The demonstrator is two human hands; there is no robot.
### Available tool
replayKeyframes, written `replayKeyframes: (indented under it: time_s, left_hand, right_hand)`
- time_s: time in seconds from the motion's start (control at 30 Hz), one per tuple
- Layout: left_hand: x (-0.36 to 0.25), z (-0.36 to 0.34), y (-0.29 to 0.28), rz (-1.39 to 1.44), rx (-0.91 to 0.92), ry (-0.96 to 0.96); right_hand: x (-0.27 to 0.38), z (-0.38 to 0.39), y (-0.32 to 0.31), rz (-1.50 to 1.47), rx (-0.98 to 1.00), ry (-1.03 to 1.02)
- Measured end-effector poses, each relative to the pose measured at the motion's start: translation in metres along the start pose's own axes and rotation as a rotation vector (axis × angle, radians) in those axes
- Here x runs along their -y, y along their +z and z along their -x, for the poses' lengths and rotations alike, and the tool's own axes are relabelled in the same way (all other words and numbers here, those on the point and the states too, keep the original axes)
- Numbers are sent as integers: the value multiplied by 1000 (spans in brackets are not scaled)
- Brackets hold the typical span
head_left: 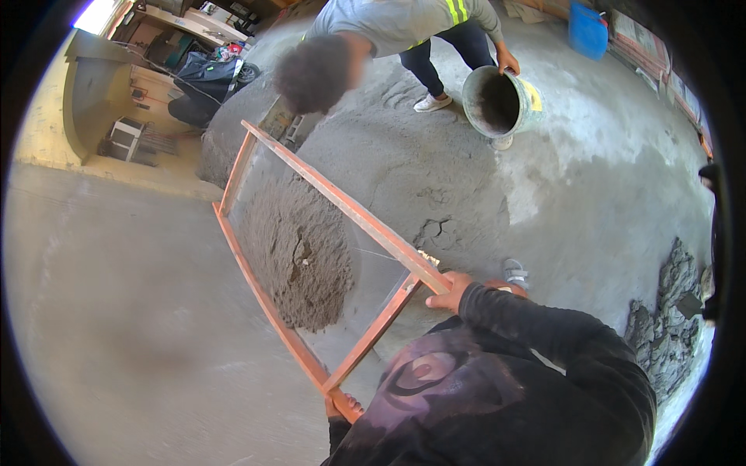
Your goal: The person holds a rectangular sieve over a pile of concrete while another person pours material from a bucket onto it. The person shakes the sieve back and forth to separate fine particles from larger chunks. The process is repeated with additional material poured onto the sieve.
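A sieve with a red wooden frame (339, 199) and fine mesh stretches away from me toward the far left. A mound of damp grey-brown sand (301, 256) lies on its mesh. My right hand (454, 293) is closed around the near end of the right-hand rail. Low in the view, my left hand (343, 405) grips the near end of the left-hand rail, partly hidden by my sleeve and the wood. Beyond the sieve, a bent-over co-worker (388, 23) holds a tilted bucket (491, 105) by its rim; its inside looks coated with sand.
Grey sand (388, 167) spreads over the floor beyond the sieve. Rubble (664, 326) is heaped at the right. A blue container (587, 33) stands at the far right. A covered motorcycle (208, 81) is parked at the far left, near a yellow wall (48, 128).
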State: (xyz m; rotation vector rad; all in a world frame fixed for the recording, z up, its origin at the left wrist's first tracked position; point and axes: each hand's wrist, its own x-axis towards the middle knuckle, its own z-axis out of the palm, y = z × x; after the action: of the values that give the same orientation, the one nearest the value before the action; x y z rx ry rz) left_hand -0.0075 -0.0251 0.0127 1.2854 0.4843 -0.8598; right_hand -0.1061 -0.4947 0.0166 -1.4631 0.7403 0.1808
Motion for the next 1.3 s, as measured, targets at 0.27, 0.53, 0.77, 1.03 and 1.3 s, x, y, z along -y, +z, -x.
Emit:
replayKeyframes:
  time_s: [0.27, 0.53, 0.77, 1.03, 1.3]
  left_hand:
    - [7, -15, -18, 158, 18, -61]
    - [4, -27, -27, 154, 79, -77]
    - [-4, -26, -32, 132, 50, -52]
    - [-10, -21, -28, 124, 14, 1]
    - [-5, -15, -25, 253, -18, -94]
  right_hand:
    - [14, 7, -4, -163, 68, 83]
    - [12, 21, 8, -238, 40, 102]
    - [-10, 13, 19, -282, -21, 162]
    - [106, 82, 58, -30, 1, -559]
    - [247, 199, 112, -280, 1524, -1346]
